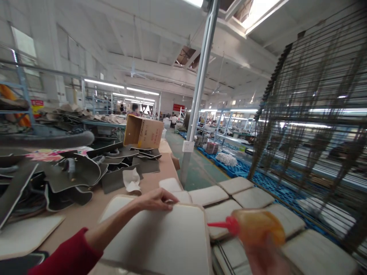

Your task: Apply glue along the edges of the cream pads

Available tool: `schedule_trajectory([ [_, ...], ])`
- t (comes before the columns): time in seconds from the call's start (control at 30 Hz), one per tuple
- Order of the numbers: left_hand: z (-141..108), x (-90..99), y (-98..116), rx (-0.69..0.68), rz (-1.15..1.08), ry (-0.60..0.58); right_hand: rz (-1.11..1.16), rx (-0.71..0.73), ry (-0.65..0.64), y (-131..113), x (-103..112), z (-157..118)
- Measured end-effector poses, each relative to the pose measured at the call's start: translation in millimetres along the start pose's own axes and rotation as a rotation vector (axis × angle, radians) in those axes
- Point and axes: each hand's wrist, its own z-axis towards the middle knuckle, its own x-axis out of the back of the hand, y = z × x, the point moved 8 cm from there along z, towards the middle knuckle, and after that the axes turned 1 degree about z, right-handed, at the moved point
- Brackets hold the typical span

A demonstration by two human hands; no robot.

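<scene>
A large white panel (160, 236) with rounded corners and a tan edge stands tilted in front of me. The fingers of my left hand (156, 199) are closed on its top edge. In my right hand (266, 256), blurred by motion, is a squeeze bottle (258, 225) of amber liquid with a red nozzle. The nozzle points left, its tip close to the panel's right edge. Similar white panels (223, 212) lie in rows behind and to the right, partly hidden by the bottle and my hand.
Dark grey cut pieces with handles (71, 170) are piled at left on the brown tabletop (164, 166). A crumpled white scrap (131, 180) and an open cardboard box (145, 131) sit there too. A metal post (197, 88) rises ahead; a wire rack (309, 103) stands at right.
</scene>
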Motion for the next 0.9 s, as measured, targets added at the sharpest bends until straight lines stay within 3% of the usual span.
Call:
schedule_trajectory([
  [0.1, -8, -6.3, 6, -0.01, -0.025, -0.073, 0.149, -0.065, 0.138, -8, 8, 19],
  [0.3, -14, -8.9, 7, 0.009, -0.099, -0.087, 0.149, -0.011, 0.128, -35, -2, 26],
  [0.53, -25, -11.7, 24, 0.014, -0.134, -0.1, 0.141, -0.038, 0.112, -35, 1, 20],
  [0.9, -32, -11.5, 19, 0.054, -0.117, -0.133, 0.115, -0.077, 0.153, -26, 12, 10],
])
